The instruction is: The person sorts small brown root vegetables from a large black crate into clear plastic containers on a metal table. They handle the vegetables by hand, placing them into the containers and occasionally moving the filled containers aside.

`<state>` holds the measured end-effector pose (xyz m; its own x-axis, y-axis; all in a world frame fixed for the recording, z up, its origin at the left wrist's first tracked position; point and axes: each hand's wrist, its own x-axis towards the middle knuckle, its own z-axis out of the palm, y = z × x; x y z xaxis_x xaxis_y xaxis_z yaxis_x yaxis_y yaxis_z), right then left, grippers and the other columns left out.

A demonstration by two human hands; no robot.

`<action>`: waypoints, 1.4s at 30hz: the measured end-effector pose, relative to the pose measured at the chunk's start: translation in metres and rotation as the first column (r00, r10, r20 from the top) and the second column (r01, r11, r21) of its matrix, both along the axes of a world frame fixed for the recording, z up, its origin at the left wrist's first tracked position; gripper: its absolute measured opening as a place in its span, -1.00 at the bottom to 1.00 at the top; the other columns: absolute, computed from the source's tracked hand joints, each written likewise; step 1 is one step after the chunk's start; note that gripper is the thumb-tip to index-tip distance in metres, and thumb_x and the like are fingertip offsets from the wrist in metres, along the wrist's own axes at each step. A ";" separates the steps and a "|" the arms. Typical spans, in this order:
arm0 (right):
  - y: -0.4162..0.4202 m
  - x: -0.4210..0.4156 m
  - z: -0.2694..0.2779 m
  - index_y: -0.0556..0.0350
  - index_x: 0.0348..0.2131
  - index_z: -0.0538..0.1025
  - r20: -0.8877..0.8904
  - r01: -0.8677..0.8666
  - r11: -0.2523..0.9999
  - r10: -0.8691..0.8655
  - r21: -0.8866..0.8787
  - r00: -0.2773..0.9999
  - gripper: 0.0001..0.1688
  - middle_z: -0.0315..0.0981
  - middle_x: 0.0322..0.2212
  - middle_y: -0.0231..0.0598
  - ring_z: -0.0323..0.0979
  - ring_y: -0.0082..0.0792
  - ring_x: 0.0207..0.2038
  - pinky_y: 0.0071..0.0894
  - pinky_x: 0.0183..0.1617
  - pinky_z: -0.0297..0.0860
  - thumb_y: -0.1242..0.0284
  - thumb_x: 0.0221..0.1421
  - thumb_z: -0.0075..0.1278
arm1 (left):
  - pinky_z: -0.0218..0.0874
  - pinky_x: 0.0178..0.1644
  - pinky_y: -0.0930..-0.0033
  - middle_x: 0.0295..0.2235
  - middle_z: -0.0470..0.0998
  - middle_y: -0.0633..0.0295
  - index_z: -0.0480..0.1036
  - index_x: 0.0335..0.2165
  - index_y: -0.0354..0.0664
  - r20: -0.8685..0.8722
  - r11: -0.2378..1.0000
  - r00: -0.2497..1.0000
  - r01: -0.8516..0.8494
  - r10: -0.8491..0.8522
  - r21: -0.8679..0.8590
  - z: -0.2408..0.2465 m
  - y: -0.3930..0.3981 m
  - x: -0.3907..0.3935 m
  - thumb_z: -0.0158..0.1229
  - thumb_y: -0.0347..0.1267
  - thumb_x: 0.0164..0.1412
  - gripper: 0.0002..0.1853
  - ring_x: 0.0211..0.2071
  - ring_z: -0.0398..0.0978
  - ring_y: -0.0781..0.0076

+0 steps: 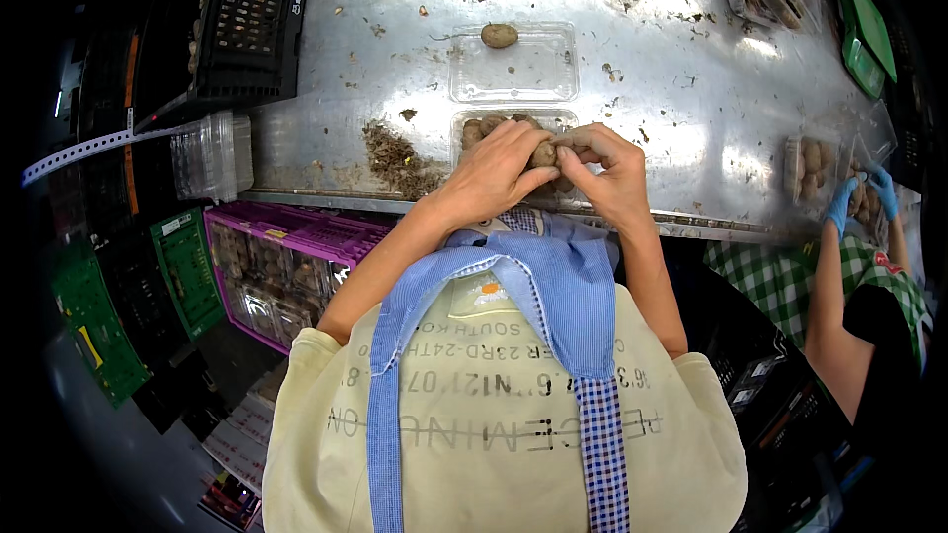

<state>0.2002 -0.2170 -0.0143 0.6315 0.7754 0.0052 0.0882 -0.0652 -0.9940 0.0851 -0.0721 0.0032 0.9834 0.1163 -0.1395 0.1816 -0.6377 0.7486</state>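
A brown tuber (544, 155) is between my two hands, above a clear plastic tray (455, 144) that holds several more tubers (472, 134). My left hand (495, 172) grips its left side, the thumb below and the fingers above. From the right, the thumb and bent fingers of my right hand (609, 172) pinch the same tuber. Both hands cover much of the tray. Just beyond it lies a clear plastic lid (518, 78), with a single tuber (499, 35) resting on its far part. Whether lid and tray are joined cannot be told.
Dirt and root scraps (400, 163) lie left of the tray on the metal table (355, 29). A black crate (248, 22) and stacked clear trays (211, 155) stand left. Below is a purple crate (296, 226) of packs. At right, a co-worker's gloved hands (844, 203) handle tubers.
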 end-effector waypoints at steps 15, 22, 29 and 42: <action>0.003 -0.001 0.005 0.30 -0.38 0.55 0.100 0.007 1.000 -0.005 -0.025 0.995 -0.82 0.48 -0.48 -0.22 0.47 -0.51 -0.47 -0.61 -0.42 0.42 0.63 -0.11 0.08 | 0.15 -0.09 0.18 -0.27 0.36 0.05 0.31 -0.14 -0.29 0.042 1.000 0.999 -0.006 0.005 0.022 0.000 0.000 0.001 0.12 -0.34 0.05 -0.60 -0.21 0.29 0.09; 0.000 -0.007 -0.008 0.32 -0.33 0.50 -0.391 0.111 0.994 -0.092 0.025 0.916 -0.84 0.48 -0.46 -0.25 0.45 -0.57 -0.47 -0.62 -0.42 0.42 0.59 0.01 0.04 | 0.19 -0.10 0.25 -0.20 0.38 0.07 0.27 -0.07 -0.28 0.029 0.996 0.998 -0.050 0.052 -0.076 0.001 0.000 0.002 0.09 -0.35 0.11 -0.59 -0.20 0.35 0.19; -0.022 0.017 -0.025 0.34 -0.28 0.49 -0.211 0.321 0.941 -0.336 -0.105 0.918 -0.79 0.45 -0.51 -0.29 0.41 -0.57 -0.48 -0.60 -0.42 0.39 0.50 0.14 -0.05 | 0.29 -0.12 0.40 -0.14 0.42 0.12 0.22 0.03 -0.23 -0.118 0.697 0.966 -0.248 0.230 -0.672 -0.008 -0.004 0.002 0.00 -0.37 0.22 -0.59 -0.18 0.42 0.45; -0.018 0.016 -0.030 0.18 -0.40 0.50 0.505 0.285 0.922 -0.121 -0.262 0.855 -0.86 0.43 -0.49 -0.15 0.42 -0.16 -0.44 -0.31 -0.34 0.34 0.50 0.05 -0.09 | 0.40 -0.19 0.37 -0.18 0.46 0.10 0.25 -0.02 -0.30 -0.294 -0.008 0.919 -0.303 0.264 -0.953 -0.026 0.006 -0.002 -0.18 -0.30 0.32 -0.65 -0.24 0.50 0.35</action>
